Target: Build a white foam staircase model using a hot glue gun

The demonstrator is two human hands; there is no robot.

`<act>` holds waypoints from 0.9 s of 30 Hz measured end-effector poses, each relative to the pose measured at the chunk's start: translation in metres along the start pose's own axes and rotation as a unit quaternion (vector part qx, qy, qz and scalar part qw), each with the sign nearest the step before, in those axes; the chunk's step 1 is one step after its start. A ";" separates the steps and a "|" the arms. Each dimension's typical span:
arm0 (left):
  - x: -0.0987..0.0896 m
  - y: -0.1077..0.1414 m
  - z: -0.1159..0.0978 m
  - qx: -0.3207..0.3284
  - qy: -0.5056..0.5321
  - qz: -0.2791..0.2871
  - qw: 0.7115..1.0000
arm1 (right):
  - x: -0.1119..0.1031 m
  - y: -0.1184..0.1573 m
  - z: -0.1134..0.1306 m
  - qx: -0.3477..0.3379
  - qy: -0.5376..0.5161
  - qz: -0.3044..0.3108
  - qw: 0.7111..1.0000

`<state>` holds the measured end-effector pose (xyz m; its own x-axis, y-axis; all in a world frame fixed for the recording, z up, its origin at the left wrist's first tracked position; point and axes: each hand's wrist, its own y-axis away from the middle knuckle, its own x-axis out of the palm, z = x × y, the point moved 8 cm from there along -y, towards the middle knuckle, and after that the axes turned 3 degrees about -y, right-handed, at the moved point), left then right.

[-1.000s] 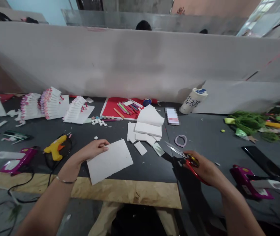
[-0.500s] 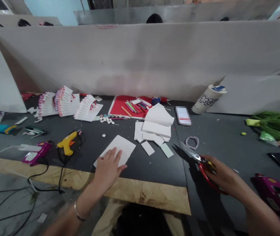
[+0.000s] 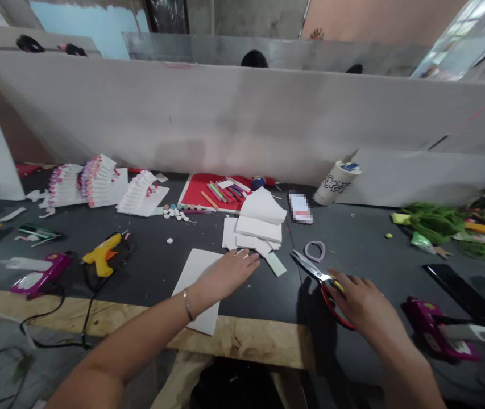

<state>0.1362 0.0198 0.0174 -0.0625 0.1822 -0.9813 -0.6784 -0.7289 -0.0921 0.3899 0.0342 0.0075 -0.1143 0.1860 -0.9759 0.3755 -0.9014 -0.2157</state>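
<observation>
My left hand (image 3: 234,271) reaches across a white sheet of paper (image 3: 193,270), its fingers stretched out over the small white cards in front of the paper stack (image 3: 259,227). One small card under the fingers is mostly hidden, and whether they touch it I cannot tell. A pale green-white card (image 3: 276,264) lies just right of the fingertips. Red-and-yellow-handled scissors (image 3: 319,275) are held in my right hand (image 3: 364,301), fingers wrapped round the handles and blades pointing away to the left. A grey hair-tie-like ring (image 3: 314,251) lies beside the blades.
On the left are a yellow glue gun (image 3: 102,255), a purple power strip (image 3: 40,275) and decorated white fans (image 3: 99,184). Markers (image 3: 225,193) lie on a red sheet. A phone (image 3: 299,207), a tilted cup (image 3: 336,182) and green yarn (image 3: 432,221) stand or lie further right.
My left hand has left the middle of the white sheet and moved right to the small cards. The sheet has turned and now hangs over the wooden edge. The scissors remain in my right hand.
</observation>
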 end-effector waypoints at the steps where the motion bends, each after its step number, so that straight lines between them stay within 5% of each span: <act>1: 0.004 -0.010 -0.001 0.022 -0.002 -0.006 1.000 | -0.001 -0.006 0.011 -0.011 -0.015 -0.010 1.000; 5: 0.008 -0.028 -0.003 0.074 0.003 -0.017 0.997 | 0.019 -0.033 0.060 -0.085 -0.097 -0.056 0.990; 8: -0.008 -0.021 -0.007 0.081 -0.001 -0.017 0.997 | 0.045 -0.045 0.078 -0.112 -0.127 -0.065 0.983; 14: -0.056 0.059 -0.001 -0.050 0.032 -0.004 0.998 | 0.060 -0.042 0.067 -0.109 -0.152 -0.082 0.979; 18: -0.032 0.137 0.016 -0.158 0.074 0.040 0.984 | 0.052 -0.042 0.059 -0.070 -0.180 -0.079 0.978; 21: -0.004 0.169 0.019 -0.198 0.110 0.037 0.973 | 0.039 -0.046 0.075 -0.064 -0.232 -0.074 0.968; 24: 0.013 0.162 0.011 -0.206 0.121 0.012 0.971 | 0.020 -0.049 0.113 -0.103 -0.278 -0.060 0.953; 27: 0.016 0.128 -0.005 -0.189 0.124 -0.018 0.974 | -0.001 -0.051 0.147 -0.125 -0.289 -0.054 0.948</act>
<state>0.0526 -0.0739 -0.0110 0.1660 0.0811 -0.9828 -0.3559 -0.9245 -0.1364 0.2357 0.0227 0.0242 -0.6222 -0.0379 -0.7819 0.5302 -0.7553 -0.3853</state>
